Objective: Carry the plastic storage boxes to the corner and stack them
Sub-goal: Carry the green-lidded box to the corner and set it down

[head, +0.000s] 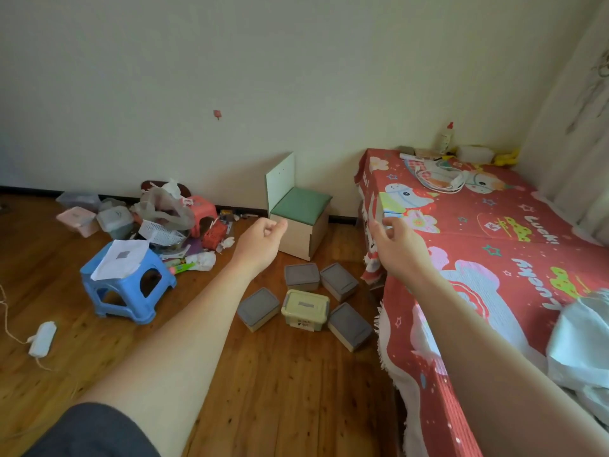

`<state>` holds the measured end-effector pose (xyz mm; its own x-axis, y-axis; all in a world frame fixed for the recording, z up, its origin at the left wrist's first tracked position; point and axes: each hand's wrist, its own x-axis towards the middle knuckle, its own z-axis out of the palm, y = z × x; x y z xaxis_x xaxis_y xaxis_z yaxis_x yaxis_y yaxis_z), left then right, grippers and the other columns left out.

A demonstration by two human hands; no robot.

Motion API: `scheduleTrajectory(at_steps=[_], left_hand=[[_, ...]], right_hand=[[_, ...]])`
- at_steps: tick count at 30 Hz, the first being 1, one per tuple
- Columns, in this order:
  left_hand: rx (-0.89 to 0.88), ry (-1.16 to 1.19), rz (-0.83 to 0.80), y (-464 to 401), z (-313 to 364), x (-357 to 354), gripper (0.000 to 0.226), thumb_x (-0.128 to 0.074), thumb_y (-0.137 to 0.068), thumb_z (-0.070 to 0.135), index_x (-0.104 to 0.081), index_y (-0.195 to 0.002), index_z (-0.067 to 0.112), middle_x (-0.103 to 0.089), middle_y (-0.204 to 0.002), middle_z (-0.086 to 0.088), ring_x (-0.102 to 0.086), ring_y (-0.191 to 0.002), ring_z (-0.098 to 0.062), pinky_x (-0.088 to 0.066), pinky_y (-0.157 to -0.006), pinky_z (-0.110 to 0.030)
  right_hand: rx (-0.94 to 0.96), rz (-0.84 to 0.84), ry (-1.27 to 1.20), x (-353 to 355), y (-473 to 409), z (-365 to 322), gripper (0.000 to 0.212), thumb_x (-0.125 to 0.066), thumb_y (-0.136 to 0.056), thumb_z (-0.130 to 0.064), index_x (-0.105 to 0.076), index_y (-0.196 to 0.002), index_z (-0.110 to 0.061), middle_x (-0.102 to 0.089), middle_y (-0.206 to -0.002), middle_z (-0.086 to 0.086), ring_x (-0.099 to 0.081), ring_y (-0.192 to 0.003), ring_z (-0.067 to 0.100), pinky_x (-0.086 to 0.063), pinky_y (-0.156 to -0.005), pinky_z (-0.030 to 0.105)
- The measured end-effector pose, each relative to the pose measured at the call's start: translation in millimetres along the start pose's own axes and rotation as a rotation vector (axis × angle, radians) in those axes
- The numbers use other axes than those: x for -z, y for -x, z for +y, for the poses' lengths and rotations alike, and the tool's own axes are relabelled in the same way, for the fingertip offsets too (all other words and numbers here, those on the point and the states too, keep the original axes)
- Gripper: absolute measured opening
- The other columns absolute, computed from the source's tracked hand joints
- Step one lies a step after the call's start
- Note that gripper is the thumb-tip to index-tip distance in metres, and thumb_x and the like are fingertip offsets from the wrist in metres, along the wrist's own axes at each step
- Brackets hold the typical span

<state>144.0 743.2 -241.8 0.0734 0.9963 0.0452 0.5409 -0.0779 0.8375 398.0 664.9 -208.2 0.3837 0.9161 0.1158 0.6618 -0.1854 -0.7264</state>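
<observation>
Floor, centre: five lidded storage boxes clustered; contents hidden.
- Cream box (305,308), latched, handwritten front label unreadable.
- Four grey-lidded boxes (258,307) around it at 9, 12, 1 and 4 o'clock.

Above them: left hand (260,240), grip loosely curled, empty; right hand (397,239), fingers spread, empty.

At 3 o'clock: bed (487,232), red cover printed "Lucky".

At 10 o'clock: blue stool (127,285).

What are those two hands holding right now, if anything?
Nothing. The left hand is loosely curled and empty, the right hand open; the storage boxes sit untouched on the floor.
</observation>
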Motion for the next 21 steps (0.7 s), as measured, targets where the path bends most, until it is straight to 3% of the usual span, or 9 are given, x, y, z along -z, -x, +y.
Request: scheduleTrajectory(at_steps=[8, 12, 18, 21], left_hand=[[0.026, -0.008, -0.08, -102, -51, 9, 0.044, -0.042, -0.095, 0.062, -0.057, -0.115, 0.026, -0.063, -0.109, 0.007, -0.058, -0.102, -0.012, -0.041, -0.072, -0.026], [0.047, -0.022, -0.124, -143, -70, 15, 0.043, -0.041, -0.095, 0.062, -0.056, -0.115, 0.027, -0.063, -0.109, 0.007, -0.057, -0.102, -0.012, -0.036, -0.065, -0.019], [0.094, 0.004, -0.156, -176, -96, 16, 0.042, -0.042, -0.095, 0.062, -0.056, -0.113, 0.027, -0.063, -0.107, 0.007, -0.057, -0.1, -0.012, -0.036, -0.064, -0.02], [0.1, 0.013, -0.173, -191, -101, 16, 0.043, -0.042, -0.095, 0.061, -0.056, -0.116, 0.025, -0.063, -0.109, 0.005, -0.057, -0.102, -0.014, -0.04, -0.068, -0.023]], right_hand=[[-0.053, -0.048, 0.071, -72, -85, -24, 0.056, -0.039, -0.098, -0.056, -0.046, -0.14, -0.018, -0.067, -0.088, -0.005, -0.066, -0.098, 0.023, -0.052, -0.093, 0.047], [-0.072, -0.03, 0.121, -100, -112, -31, 0.057, -0.039, -0.099, -0.057, -0.045, -0.141, -0.02, -0.054, -0.088, -0.013, -0.061, -0.101, 0.02, -0.053, -0.092, 0.046], [-0.1, -0.05, 0.178, -124, -137, -36, 0.058, -0.039, -0.099, -0.057, -0.045, -0.142, -0.019, -0.061, -0.093, -0.01, -0.063, -0.097, 0.021, -0.055, -0.089, 0.048], [-0.107, -0.064, 0.21, -131, -147, -35, 0.059, -0.038, -0.099, -0.058, -0.044, -0.144, -0.019, -0.064, -0.106, -0.003, -0.063, -0.1, 0.022, -0.054, -0.09, 0.047]])
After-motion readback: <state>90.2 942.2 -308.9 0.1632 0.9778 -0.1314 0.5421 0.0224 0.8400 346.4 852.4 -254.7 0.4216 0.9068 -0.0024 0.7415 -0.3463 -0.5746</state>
